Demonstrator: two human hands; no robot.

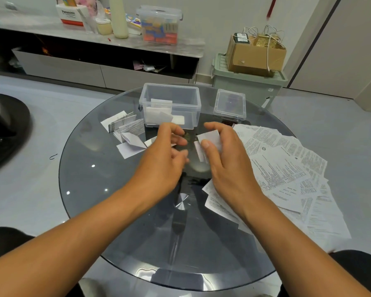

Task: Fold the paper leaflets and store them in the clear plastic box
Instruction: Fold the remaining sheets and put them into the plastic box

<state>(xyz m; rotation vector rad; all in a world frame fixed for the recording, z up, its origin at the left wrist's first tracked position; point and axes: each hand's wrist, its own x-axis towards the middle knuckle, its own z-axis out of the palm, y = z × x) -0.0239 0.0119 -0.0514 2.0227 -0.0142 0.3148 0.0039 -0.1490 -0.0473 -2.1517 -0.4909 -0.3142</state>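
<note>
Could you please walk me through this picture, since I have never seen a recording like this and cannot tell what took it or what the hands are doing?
There is no machine here: a person wears a camera on the head, so the single view looks forward and down over their own forearms. They sit at a round glass table. The right hand pinches a small folded leaflet between thumb and fingers. The left hand is beside it with fingers loosely curled; it is blurred, and seems to hold nothing.

At the far side stands the open clear plastic box, with a few folded leaflets already inside. To its right is a smaller clear box with its lid on. Left of the open box lies a cluster of folded leaflets; on the right spreads a pile of unfolded printed sheets, waiting to be folded.
</note>
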